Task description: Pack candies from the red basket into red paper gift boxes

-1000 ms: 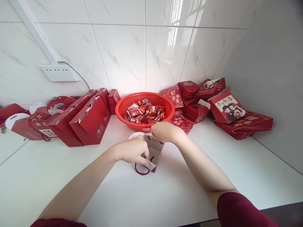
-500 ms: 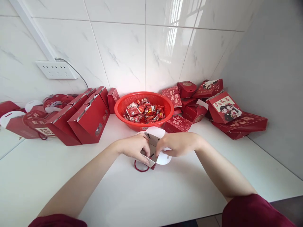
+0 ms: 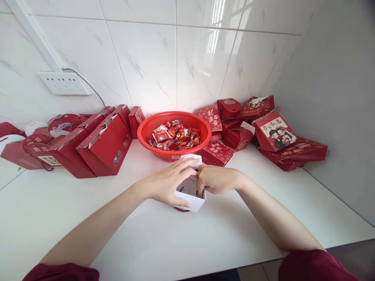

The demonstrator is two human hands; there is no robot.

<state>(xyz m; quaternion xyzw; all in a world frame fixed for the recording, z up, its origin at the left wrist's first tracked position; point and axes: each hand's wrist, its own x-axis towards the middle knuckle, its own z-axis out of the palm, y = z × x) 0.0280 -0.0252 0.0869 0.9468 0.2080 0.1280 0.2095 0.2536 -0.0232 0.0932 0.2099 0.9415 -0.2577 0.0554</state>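
A small paper gift box with a white inside stands open-topped on the table before me, its flaps raised. My left hand spans its left side, thumb on the near flap and fingers spread toward the far edge, gripping the box. My right hand reaches into the right side of the box with curled fingers; the fingertips are partly hidden, with a bit of red beside them. Dark cord ends show on the inner wall. A dark red cord peeks out beneath the near flap.
Behind the box stands a red plastic basket of wrapped sweets. Several red gift boxes line the left side, and more red boxes are piled at the right. A tiled wall with a socket strip closes the back.
My left hand has opened wider across the box, its fingers moving from inside toward the far edge. My right hand reaches deeper inside. The round-ended right flap and most of the cord are now hidden.
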